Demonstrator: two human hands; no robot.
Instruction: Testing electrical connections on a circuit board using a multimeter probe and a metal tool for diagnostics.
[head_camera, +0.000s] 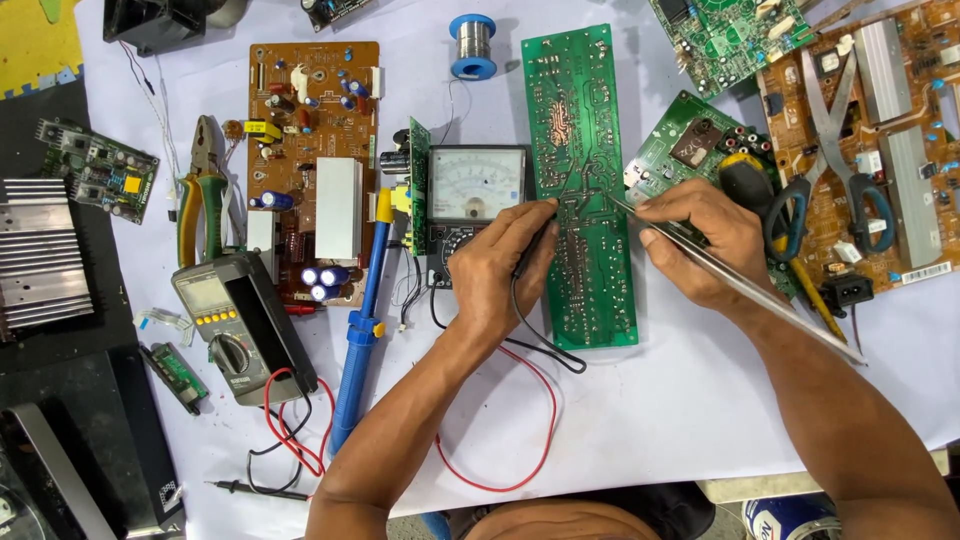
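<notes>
Open white tabletop (640, 400) below the long green board (580, 190), crossed only by a red lead (540, 420) and a black lead (545, 345). Narrow lane between the blue soldering iron (360, 330) and the left hand (500, 265), partly blocked by the needle meter (475, 185). Tight on the right: right hand (700, 240) with its long metal tweezers (740, 285) just beside scissors (830, 150) and brown board (880, 160). Crowded on the left: pliers (203, 195), grey meter (240, 325), finned metal block (40, 250). Small gap above, beside the solder spool (472, 45).
</notes>
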